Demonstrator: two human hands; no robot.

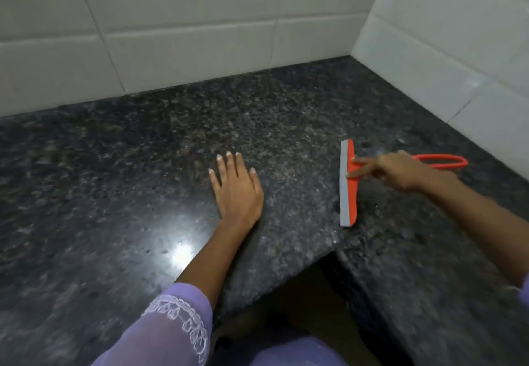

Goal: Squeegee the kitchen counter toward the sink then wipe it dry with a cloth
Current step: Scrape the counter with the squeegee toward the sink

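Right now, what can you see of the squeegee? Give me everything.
The squeegee lies flat on the dark speckled counter, near the corner of the tiled walls. It looks like orange-red plastic with a grey rubber blade along its left edge and a looped handle pointing right. The right hand reaches over it, two straight fingers touching the head; the view is blurred, so no grip shows.

Glossy speckled granite counter [143,165]

We saw white wall tiles [183,22] running behind the dark stone surface and along its right side [458,36], meeting in a corner. A lilac sleeve [171,328] with white embroidery at its cuff showed at the bottom, with dim floor [303,300] below the edge.
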